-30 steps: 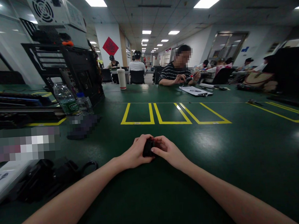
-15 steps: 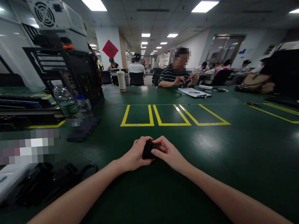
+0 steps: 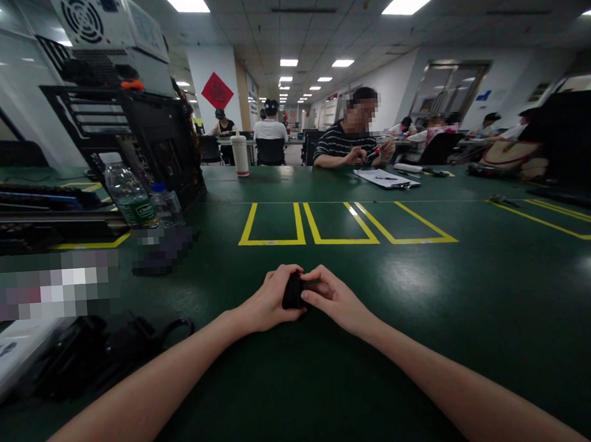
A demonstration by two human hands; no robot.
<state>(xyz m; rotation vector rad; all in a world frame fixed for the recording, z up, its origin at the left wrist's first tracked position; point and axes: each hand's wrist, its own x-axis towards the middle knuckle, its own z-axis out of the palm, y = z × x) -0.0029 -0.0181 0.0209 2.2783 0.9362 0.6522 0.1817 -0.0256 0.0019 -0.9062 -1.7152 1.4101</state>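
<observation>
A small black block-like object (image 3: 292, 290) is between my hands, low over the green table (image 3: 306, 387); its exact kind does not show. My left hand (image 3: 271, 300) is wrapped round its left side, fingers over the top and thumb along the bottom edge. On the right side, the thumb and fingertips of my right hand (image 3: 332, 293) meet the object's edge in a pinch. The palm-side fingers of the right hand are partly hidden, as is the object's far face.
Yellow tape outlines (image 3: 344, 243) mark the table ahead. At left are a white box (image 3: 13, 351), black cables (image 3: 117, 345), water bottles (image 3: 128, 194) and an open computer case (image 3: 163, 149). A cup (image 3: 240, 156) and clipboard (image 3: 387, 179) lie farther off, near a seated person (image 3: 343, 141).
My left hand keeps its hold on the black object. The right fingertips have shifted slightly at its right edge. The whole view tilts a little.
</observation>
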